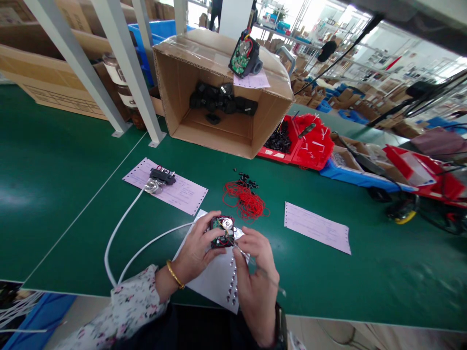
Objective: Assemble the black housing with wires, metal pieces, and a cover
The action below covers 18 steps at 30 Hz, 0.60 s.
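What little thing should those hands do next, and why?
Probably a gentle nudge of the thin tool by the right hand, because the tool's tip seems to be at the green circuit board, and the left hand holds the black case around that board.

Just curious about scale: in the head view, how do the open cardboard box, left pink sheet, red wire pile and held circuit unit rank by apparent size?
1. Open cardboard box
2. Left pink sheet
3. Red wire pile
4. Held circuit unit, partly hidden

Workshop: red parts bins, probably shelves beyond.
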Tool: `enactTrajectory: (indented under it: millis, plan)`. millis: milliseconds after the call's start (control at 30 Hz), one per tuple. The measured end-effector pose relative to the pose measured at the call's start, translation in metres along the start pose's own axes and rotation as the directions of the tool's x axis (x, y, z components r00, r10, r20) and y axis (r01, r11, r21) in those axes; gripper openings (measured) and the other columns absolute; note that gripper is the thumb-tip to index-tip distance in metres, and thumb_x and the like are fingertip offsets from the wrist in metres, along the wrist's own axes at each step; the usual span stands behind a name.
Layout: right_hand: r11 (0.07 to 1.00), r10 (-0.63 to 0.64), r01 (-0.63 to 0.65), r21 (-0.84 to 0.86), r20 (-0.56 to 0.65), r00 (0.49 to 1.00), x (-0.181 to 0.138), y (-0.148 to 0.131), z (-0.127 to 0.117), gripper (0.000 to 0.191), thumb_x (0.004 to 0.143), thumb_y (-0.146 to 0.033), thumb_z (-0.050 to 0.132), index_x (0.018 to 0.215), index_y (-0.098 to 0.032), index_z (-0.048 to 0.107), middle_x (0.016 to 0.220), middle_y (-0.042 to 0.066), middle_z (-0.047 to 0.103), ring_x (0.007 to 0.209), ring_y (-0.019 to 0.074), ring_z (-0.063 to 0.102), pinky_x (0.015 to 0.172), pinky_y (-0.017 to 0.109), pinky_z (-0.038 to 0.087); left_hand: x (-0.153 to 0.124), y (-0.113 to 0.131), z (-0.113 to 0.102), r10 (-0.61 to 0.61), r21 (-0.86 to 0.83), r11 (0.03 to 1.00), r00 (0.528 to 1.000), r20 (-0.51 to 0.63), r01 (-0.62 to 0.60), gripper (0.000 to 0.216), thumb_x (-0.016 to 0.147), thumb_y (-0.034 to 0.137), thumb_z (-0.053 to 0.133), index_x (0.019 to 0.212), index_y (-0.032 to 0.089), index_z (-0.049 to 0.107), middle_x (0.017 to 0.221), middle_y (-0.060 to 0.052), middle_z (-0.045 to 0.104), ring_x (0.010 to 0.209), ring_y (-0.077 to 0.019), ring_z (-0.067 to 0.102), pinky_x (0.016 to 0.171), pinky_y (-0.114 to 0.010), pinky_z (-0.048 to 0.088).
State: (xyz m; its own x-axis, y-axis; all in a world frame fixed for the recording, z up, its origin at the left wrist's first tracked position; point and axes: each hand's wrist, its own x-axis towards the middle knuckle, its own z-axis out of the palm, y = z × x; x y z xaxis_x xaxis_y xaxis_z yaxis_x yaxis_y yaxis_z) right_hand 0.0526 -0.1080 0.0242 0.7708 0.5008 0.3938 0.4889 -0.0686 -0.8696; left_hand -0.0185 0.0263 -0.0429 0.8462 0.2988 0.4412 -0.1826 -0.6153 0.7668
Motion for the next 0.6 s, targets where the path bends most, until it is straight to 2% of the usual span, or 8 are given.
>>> enactTrajectory:
  millis: [67, 133, 233, 333, 500, 600]
  plan:
    - [0.996, -0.082, 0.081, -0.033, -0.014, 0.997, -0.003, -0.003, -0.004, 0.022, 0.080, -0.006, 0.057, 0.090, -0.025, 0.059, 0.094, 0.003, 0.060, 0.098, 0.0208, 0.055, 0.087, 0.040, 0.042, -0.001, -0.001, -0.001, 0.009, -0.006, 1.000, 1.000, 0.012, -0.009, 0.037, 0.085, 0.025, 0.056, 0.118, 0.029, 0.039, 0.138, -0.011, 0.028, 0.124, -0.0269, 0.037, 0.100, -0.050, 0.038]
    - [0.999, -0.050, 0.051, 0.012, -0.077, 0.996, -0.003, -0.001, -0.010, 0.021, 0.081, -0.007, 0.054, 0.091, -0.026, 0.058, 0.096, 0.003, 0.058, 0.095, 0.0197, 0.055, 0.086, 0.040, 0.042, -0.001, -0.002, -0.002, 0.017, -0.021, 1.000, 1.000, 0.011, -0.016, 0.039, 0.084, 0.024, 0.057, 0.118, 0.029, 0.039, 0.139, -0.011, 0.028, 0.125, -0.0267, 0.036, 0.101, -0.050, 0.038]
    - [0.993, 0.069, -0.056, 0.103, -0.129, 0.989, -0.001, 0.010, -0.021, 0.012, 0.083, -0.013, 0.054, 0.086, -0.024, 0.057, 0.091, 0.003, 0.058, 0.090, 0.0192, 0.056, 0.082, 0.038, 0.042, -0.003, -0.003, -0.003, 0.017, -0.043, 0.999, 1.000, 0.000, -0.017, 0.041, 0.082, 0.022, 0.060, 0.116, 0.029, 0.041, 0.138, -0.010, 0.030, 0.126, -0.0261, 0.036, 0.101, -0.051, 0.038]
    - [0.959, 0.227, -0.203, 0.198, -0.102, 0.969, -0.004, 0.025, -0.028, 0.002, 0.083, -0.020, 0.057, 0.084, -0.021, 0.056, 0.089, 0.003, 0.060, 0.088, 0.0195, 0.057, 0.082, 0.037, 0.042, -0.004, -0.002, -0.002, 0.012, -0.075, 0.997, 1.000, -0.016, -0.014, 0.039, 0.080, 0.021, 0.063, 0.112, 0.027, 0.041, 0.136, -0.011, 0.034, 0.125, -0.0256, 0.037, 0.100, -0.051, 0.038]
    - [0.847, 0.467, -0.436, 0.303, -0.035, 0.883, -0.021, 0.043, -0.029, 0.013, 0.081, -0.031, 0.061, 0.081, -0.019, 0.059, 0.083, 0.003, 0.062, 0.083, 0.0186, 0.056, 0.078, 0.032, 0.041, -0.005, -0.001, -0.001, 0.018, -0.095, 0.995, 1.000, -0.020, -0.020, 0.036, 0.080, 0.022, 0.064, 0.108, 0.025, 0.041, 0.135, -0.012, 0.037, 0.124, -0.0258, 0.038, 0.098, -0.051, 0.039]
    - [0.815, 0.530, -0.501, 0.290, -0.023, 0.848, -0.027, 0.046, -0.028, 0.017, 0.079, -0.036, 0.063, 0.077, -0.019, 0.059, 0.079, 0.002, 0.063, 0.078, 0.0181, 0.056, 0.074, 0.030, 0.040, -0.006, -0.001, -0.001, 0.021, -0.090, 0.996, 0.999, -0.029, -0.023, 0.037, 0.079, 0.023, 0.064, 0.108, 0.025, 0.042, 0.135, -0.012, 0.037, 0.124, -0.0266, 0.038, 0.098, -0.050, 0.039]
